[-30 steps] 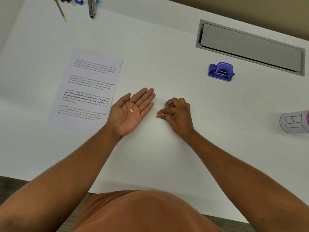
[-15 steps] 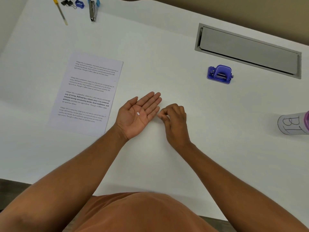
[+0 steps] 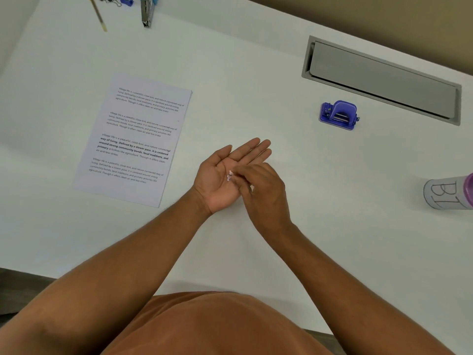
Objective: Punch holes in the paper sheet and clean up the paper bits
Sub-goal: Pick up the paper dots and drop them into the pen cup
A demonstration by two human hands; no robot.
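Observation:
My left hand (image 3: 218,183) lies palm up on the white desk (image 3: 256,60), fingers straight, with small white paper bits (image 3: 229,176) on the palm. My right hand (image 3: 266,193) reaches over that palm with curled fingers, and its fingertips pinch together at the bits. The printed paper sheet (image 3: 135,139) lies flat to the left of both hands. A purple hole punch (image 3: 337,115) stands on the desk to the upper right, apart from both hands.
A cylinder marked "BT" (image 3: 446,194) lies at the right edge. A grey cable flap (image 3: 381,78) is set in the desk at the back right. A stapler (image 3: 147,11), a pencil (image 3: 98,15) and binder clips (image 3: 112,0) lie at the far left.
My right hand lifted off the desk and moved left over the left palm, fingertips pinched. More white bits now show on the palm. The left hand stayed palm up.

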